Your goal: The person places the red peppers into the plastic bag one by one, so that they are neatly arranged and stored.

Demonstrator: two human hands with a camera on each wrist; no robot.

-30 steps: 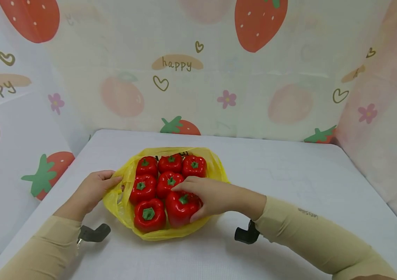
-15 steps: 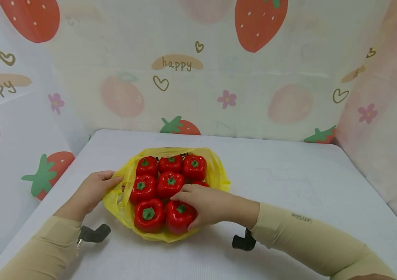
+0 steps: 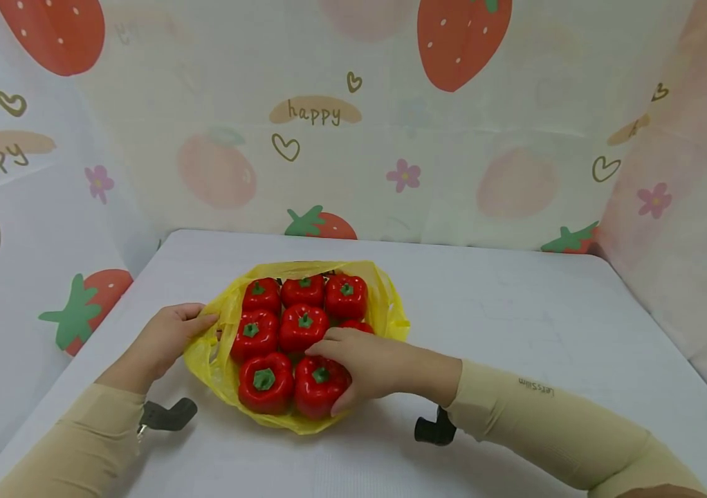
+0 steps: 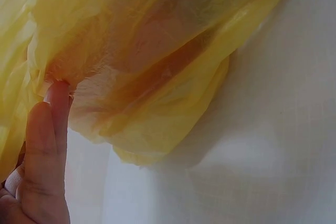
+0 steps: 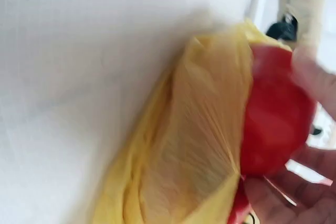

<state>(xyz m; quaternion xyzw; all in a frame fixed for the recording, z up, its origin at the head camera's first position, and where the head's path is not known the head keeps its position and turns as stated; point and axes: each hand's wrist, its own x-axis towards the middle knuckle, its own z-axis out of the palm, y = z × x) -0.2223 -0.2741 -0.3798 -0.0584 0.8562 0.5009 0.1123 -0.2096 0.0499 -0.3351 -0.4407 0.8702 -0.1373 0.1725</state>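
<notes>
A yellow plastic bag lies spread on the table with its mouth up, holding several glossy red bell peppers with green stems in rows. My left hand pinches the bag's left rim between thumb and fingers. In the left wrist view, fingers lie against the thin yellow film. With thumb and fingers around it, my right hand grips the front right bell pepper. The right wrist view shows that red pepper between thumb and fingers, beside the bag's edge. Another pepper is mostly hidden behind the right hand.
The white table extends to the right and in front of the bag. A fabric backdrop printed with strawberries stands behind and at both sides. Black camera mounts stick out below both wrists.
My right hand has moved toward me and slightly left with the front right pepper, settling it beside the front left one. A pepper behind it came into view. The left hand stays put.
</notes>
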